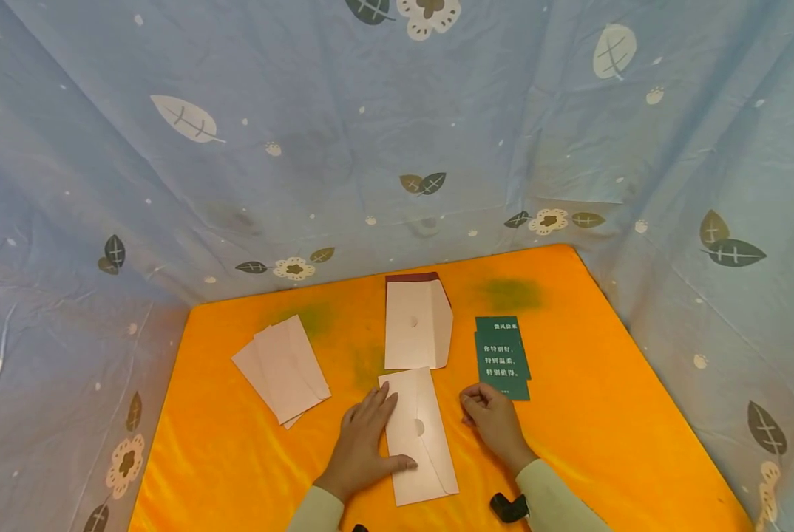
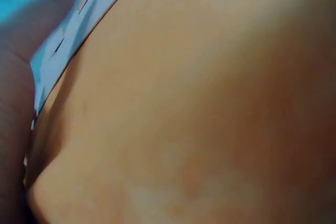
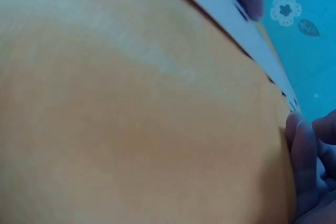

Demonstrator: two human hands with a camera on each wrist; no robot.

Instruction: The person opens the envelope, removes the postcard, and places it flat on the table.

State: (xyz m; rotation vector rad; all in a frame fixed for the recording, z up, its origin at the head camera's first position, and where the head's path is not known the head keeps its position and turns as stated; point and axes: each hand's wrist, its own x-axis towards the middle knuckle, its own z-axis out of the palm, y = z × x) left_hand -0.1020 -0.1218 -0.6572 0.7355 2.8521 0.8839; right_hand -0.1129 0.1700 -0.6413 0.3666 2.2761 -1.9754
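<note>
A pale pink envelope (image 1: 430, 473) lies lengthwise at the front middle, its round-notched flap side up. My left hand (image 1: 365, 447) rests on its left edge, fingers straight and thumb spread across the paper. To its right, my right hand (image 1: 497, 425) is by the cloth with fingers loosely curled, and nothing shows in it. Just beyond that hand lie overlapping green cards (image 1: 501, 355) with white writing. In the right wrist view the fingers (image 3: 304, 153) bend near the white envelope (image 3: 220, 14). The left wrist view catches only the thumb (image 2: 44, 17) and an envelope edge (image 2: 86, 22).
Behind the front envelope sits another envelope (image 1: 406, 343), its flap out to the right and a dark red strip at its top. Pink envelopes (image 1: 290, 366) overlap at the left. The orange cloth (image 1: 590, 414) covers the table, and patterned blue curtains (image 1: 344, 148) enclose it.
</note>
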